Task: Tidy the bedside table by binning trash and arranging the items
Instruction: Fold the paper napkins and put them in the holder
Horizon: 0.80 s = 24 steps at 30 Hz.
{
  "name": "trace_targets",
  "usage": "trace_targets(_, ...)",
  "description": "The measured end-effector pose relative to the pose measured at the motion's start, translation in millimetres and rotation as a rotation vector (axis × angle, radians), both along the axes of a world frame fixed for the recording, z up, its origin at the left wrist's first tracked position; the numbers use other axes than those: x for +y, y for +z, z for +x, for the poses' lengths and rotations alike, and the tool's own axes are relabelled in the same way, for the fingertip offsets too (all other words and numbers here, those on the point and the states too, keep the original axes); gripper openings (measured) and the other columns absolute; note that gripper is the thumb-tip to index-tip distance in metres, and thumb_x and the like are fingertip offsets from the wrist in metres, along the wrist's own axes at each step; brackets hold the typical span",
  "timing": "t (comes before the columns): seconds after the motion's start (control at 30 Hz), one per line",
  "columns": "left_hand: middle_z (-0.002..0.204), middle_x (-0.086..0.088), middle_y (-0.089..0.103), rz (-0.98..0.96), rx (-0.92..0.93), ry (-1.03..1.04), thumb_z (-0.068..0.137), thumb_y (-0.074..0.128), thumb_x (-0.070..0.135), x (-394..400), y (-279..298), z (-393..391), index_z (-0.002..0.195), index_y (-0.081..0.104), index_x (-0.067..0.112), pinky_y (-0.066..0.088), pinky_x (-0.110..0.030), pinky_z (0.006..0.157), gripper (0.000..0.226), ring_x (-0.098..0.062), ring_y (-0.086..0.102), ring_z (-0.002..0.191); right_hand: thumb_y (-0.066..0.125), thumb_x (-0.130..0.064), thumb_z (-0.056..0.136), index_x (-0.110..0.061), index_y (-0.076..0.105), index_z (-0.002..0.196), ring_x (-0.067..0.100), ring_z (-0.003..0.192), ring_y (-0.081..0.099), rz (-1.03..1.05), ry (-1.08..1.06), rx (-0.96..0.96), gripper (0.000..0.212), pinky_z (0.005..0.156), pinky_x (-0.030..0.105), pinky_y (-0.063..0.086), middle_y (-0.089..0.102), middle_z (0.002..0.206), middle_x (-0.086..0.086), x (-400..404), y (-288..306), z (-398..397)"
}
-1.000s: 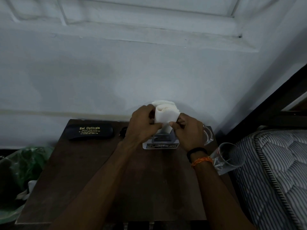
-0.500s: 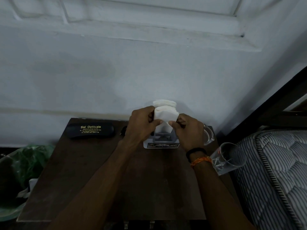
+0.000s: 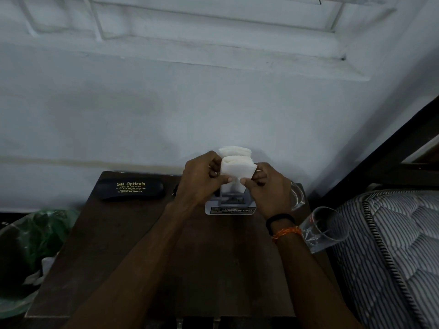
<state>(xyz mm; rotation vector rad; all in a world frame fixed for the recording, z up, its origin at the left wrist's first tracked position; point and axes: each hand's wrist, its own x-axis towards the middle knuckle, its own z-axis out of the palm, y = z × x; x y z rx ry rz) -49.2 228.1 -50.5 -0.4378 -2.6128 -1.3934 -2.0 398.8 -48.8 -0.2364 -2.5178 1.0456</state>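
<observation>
A stack of white folded napkins (image 3: 236, 170) stands upright in a grey napkin holder (image 3: 230, 208) at the back middle of the dark wooden bedside table (image 3: 114, 245). My left hand (image 3: 202, 180) pinches the napkins from the left and my right hand (image 3: 268, 188) pinches them from the right, thumbs meeting at the front. A second bundle of napkins (image 3: 234, 150) shows just behind the one I grip. The holder's lower part is partly hidden by my hands.
A black spectacle case (image 3: 130, 188) with gold lettering lies at the table's back left. A clear glass (image 3: 325, 227) lies tipped at the right edge, another clear glass (image 3: 298, 195) behind my right hand. A green-lined bin (image 3: 31, 243) stands left of the table, a striped mattress (image 3: 392, 252) right.
Both hands have stayed on the napkins at the holder, with the bundle sitting slightly lower and squarer. Nothing else on the table has moved.
</observation>
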Motion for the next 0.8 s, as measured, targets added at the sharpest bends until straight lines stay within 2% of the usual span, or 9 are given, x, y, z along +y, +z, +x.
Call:
trace_targets(0.07,0.081,0.003,0.07,0.023,-0.015,0.008,0.067,0.088,0.029,-4,-1,0,0.091,0.065,0.014,0.056,-0.025,0.064,0.037,-0.012,0.065,0.07,0.082,-0.025,0.073,-0.013,0.064,0.091,0.014,0.073,0.063,-0.025,-0.03,-0.029,0.028,0.064,0.024,0.05,0.069,0.079,-0.001,1,2,2)
trace_targets(0.17,0.076,0.002,0.068,0.033,-0.022,0.001,0.067,0.088,0.027,-7,-1,1,0.085,0.063,0.011,0.055,-0.025,0.063,0.034,-0.012,0.063,0.068,0.085,-0.03,0.068,-0.012,0.062,0.076,0.011,0.067,0.06,0.007,-0.046,-0.093,0.03,0.055,0.017,0.042,0.064,0.069,-0.006,5,1,6)
trace_targets(0.27,0.075,0.002,0.067,0.037,-0.001,-0.032,0.068,0.087,0.028,-10,-2,3,0.081,0.059,0.012,0.055,-0.028,0.061,0.035,-0.014,0.063,0.068,0.084,-0.034,0.069,-0.018,0.06,0.068,0.013,0.066,0.06,0.085,-0.029,-0.134,0.028,0.057,0.024,0.046,0.064,0.069,-0.005,6,-1,11)
trace_targets(0.4,0.076,0.004,0.062,-0.085,0.076,-0.056,0.069,0.085,0.034,-20,-4,6,0.075,0.057,0.015,0.048,-0.029,0.061,0.034,-0.014,0.058,0.068,0.083,-0.032,0.07,-0.021,0.058,0.065,0.015,0.067,0.061,0.105,-0.008,-0.113,0.027,0.062,0.031,0.052,0.065,0.07,-0.002,6,2,17)
trace_targets(0.5,0.079,0.003,0.059,-0.126,0.084,-0.037,0.075,0.081,0.025,-34,-10,12,0.076,0.058,0.015,0.043,-0.018,0.06,0.025,-0.007,0.054,0.067,0.082,-0.032,0.071,-0.02,0.058,0.066,0.01,0.063,0.057,0.099,0.012,-0.122,0.028,0.057,0.023,0.044,0.061,0.065,-0.007,5,2,24)
trace_targets(0.57,0.078,0.003,0.058,-0.133,0.096,-0.02,0.078,0.078,0.019,-43,-15,20,0.077,0.058,0.015,0.043,-0.018,0.06,0.02,-0.006,0.053,0.067,0.08,-0.029,0.073,-0.018,0.057,0.067,0.006,0.061,0.054,0.094,0.046,-0.153,0.026,0.056,0.02,0.04,0.058,0.063,-0.009,0,-2,31)
trace_targets(0.63,0.077,0.003,0.058,-0.13,0.078,0.001,0.078,0.076,0.018,-51,-19,29,0.077,0.059,0.015,0.044,-0.02,0.06,0.018,-0.007,0.053,0.067,0.079,-0.027,0.074,-0.02,0.056,0.067,0.003,0.06,0.054,0.109,0.105,-0.178,0.025,0.056,0.021,0.043,0.056,0.061,-0.01,-8,-8,41)
trace_targets(0.7,0.075,0.003,0.06,-0.129,0.025,0.011,0.079,0.076,0.018,-54,-24,41,0.077,0.06,0.013,0.043,-0.016,0.059,0.017,-0.006,0.054,0.066,0.078,-0.028,0.075,-0.024,0.054,0.066,0.001,0.061,0.053,0.136,0.141,-0.223,0.026,0.059,0.02,0.045,0.055,0.062,-0.011,-15,-14,52)
trace_targets(0.8,0.076,0.002,0.063,-0.155,-0.051,-0.071,0.081,0.073,0.012,-48,-28,63,0.077,0.06,0.012,0.045,-0.02,0.062,0.013,-0.009,0.057,0.067,0.076,-0.03,0.077,-0.026,0.056,0.07,0.005,0.068,0.056,0.162,0.132,-0.284,0.021,0.067,0.026,0.052,0.059,0.069,-0.012,-19,-22,75)
